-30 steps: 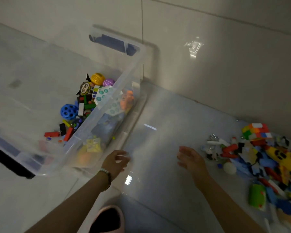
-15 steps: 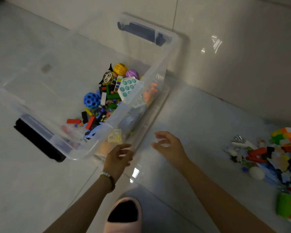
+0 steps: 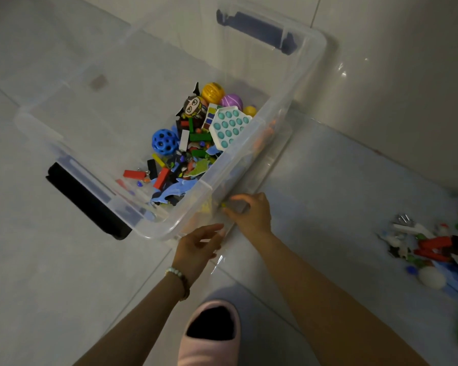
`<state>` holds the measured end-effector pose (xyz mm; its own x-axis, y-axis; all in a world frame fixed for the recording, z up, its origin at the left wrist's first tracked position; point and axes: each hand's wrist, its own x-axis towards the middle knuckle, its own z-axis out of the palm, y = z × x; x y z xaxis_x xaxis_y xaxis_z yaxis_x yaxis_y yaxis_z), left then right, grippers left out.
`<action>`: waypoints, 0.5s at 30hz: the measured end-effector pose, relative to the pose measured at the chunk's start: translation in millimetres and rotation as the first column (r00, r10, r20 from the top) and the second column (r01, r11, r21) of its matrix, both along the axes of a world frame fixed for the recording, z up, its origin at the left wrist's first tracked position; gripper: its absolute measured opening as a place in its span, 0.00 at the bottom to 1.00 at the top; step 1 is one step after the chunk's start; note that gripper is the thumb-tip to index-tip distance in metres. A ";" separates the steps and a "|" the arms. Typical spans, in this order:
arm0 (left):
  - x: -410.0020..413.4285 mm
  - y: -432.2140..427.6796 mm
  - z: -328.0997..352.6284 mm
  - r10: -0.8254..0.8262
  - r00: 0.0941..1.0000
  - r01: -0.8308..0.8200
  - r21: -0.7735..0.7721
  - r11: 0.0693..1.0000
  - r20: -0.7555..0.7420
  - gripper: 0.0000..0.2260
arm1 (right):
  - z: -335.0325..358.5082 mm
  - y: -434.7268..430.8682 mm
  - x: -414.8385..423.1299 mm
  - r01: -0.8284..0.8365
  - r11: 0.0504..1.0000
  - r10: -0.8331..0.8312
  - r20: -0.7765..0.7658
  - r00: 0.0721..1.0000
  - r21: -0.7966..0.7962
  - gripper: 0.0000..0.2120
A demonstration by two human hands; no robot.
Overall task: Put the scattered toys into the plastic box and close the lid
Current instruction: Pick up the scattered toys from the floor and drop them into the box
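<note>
Clear plastic, thin in the wall: the box (image 3: 306,75), open on pale floor tiles, no lid on it. Held a heap of toys against its right long wall, among them a blue ball with holes (image 3: 165,141), a white bubble board (image 3: 229,126), a yellow ball (image 3: 213,92) and a purple ball (image 3: 232,101). Left half of the box almost bare.

At the near right corner of the box, the left hand (image 3: 196,249), fingers loosely apart, nothing in them, tips just beside the wall. A little farther along the same wall, the right hand (image 3: 251,215), fingers curled and touching the plastic. Could not tell whether pinched on the small yellow bit (image 3: 223,204) at the fingertips or only pressed on the wall.

Well apart to the right of the box, the scattered toys (image 3: 434,249), not yet gathered. Below the box in the view, a pink slipper (image 3: 212,331).

Judged as a pull or a turn of the box toward the pile. Possible trouble from here:
- A grip on the smooth wall only, not on a handle: likely to slip.
- A sudden pull: heap able to slide and tip the box to the heavy side, small pieces over the rim.
- Glossy floor: box able to run too far, into the slipper or the pile.
- Lid nowhere seen for sure, so the closing far off.
</note>
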<state>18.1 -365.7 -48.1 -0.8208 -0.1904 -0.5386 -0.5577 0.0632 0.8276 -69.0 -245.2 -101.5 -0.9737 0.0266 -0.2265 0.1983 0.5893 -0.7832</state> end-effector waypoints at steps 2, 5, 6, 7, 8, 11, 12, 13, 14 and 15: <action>0.6 0.4 0.1 0.010 1.000 -0.010 -0.001 1.000 0.003 0.06 | 0.4 -6.3 -0.2 0.049 0.998 -0.049 -0.006 0.999 0.031 0.12; -0.7 1.5 1.4 0.026 0.999 -0.026 -0.008 1.000 0.022 0.06 | -0.3 -9.3 0.8 0.057 0.995 -0.057 -0.008 0.998 0.079 0.11; -1.5 2.0 2.2 0.028 0.999 -0.028 -0.007 1.000 0.031 0.07 | 0.3 -8.7 0.5 0.052 0.996 -0.053 0.010 0.999 0.071 0.10; -2.2 2.8 2.8 0.031 0.999 -0.031 -0.004 1.000 0.036 0.08 | 1.7 -6.9 -0.1 0.051 0.998 -0.053 0.029 0.998 0.044 0.10; -2.5 4.1 3.6 0.038 0.999 -0.038 0.002 0.999 0.039 0.08 | 4.4 -3.9 -1.1 0.056 0.998 -0.056 0.045 0.997 -0.006 0.10; -5.2 12.6 8.3 0.086 0.995 -0.089 0.065 0.994 0.053 0.09 | 27.1 13.9 2.8 0.080 0.971 -0.059 0.102 0.993 -0.226 0.09; -7.7 17.8 11.3 0.104 0.992 -0.111 0.115 0.987 0.065 0.10 | 38.4 22.8 8.0 0.068 0.954 -0.037 0.110 0.993 -0.291 0.07; -11.0 24.6 14.9 0.114 0.990 -0.128 0.174 0.976 0.084 0.10 | 48.2 33.4 15.2 0.039 0.943 -0.005 0.102 0.995 -0.330 0.05; -14.9 33.4 18.9 0.115 0.987 -0.140 0.242 0.960 0.114 0.11 | 58.6 45.6 23.7 -0.003 0.939 0.033 0.081 0.996 -0.344 0.05; -18.5 44.0 23.3 0.105 0.983 -0.150 0.320 0.935 0.152 0.13 | 67.4 59.2 32.9 -0.050 0.942 0.072 0.055 0.996 -0.331 0.07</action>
